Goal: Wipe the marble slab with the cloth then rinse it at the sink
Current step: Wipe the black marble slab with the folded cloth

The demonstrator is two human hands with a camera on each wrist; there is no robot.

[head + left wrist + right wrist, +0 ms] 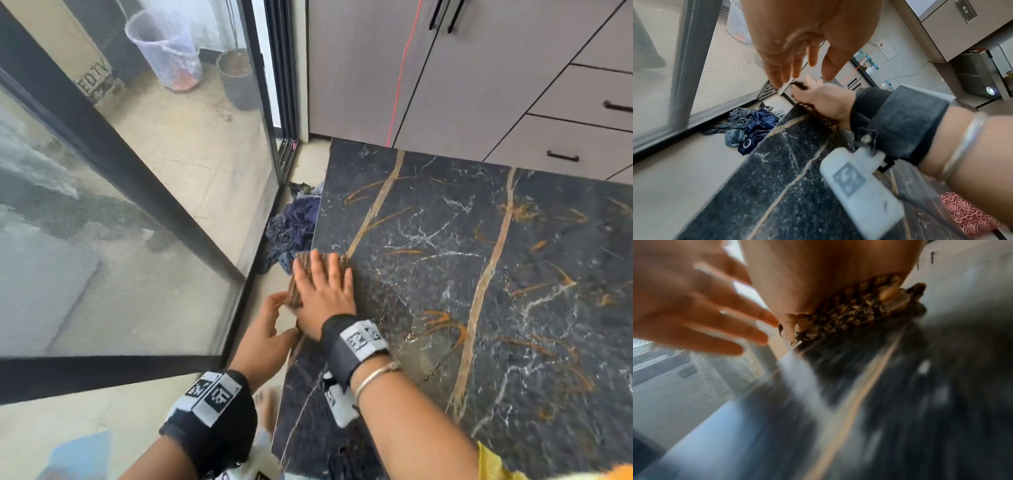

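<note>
A brown-and-tan woven cloth [317, 270] is pressed flat by the right hand [325, 301], fingers spread, at the near-left edge of the black gold-veined marble slab [479, 274]. The left hand [270, 329], fingers loosely curved and holding nothing, is cupped beside that edge. Wiping is judged underway; rinsing remains, and no sink is in view.

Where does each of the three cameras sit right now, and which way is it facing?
Head: worn on the head, looking down at the marble slab; right hand flat on the brown cloth at the slab's left edge, left hand beside it off the edge.
Left wrist: looks along the left hand toward the glass door and clothes pile; the right hand and wrist strap show too.
Right wrist: blurred, looks along the right hand at the cloth.
Shared: all three show the cloth and slab.
</note>
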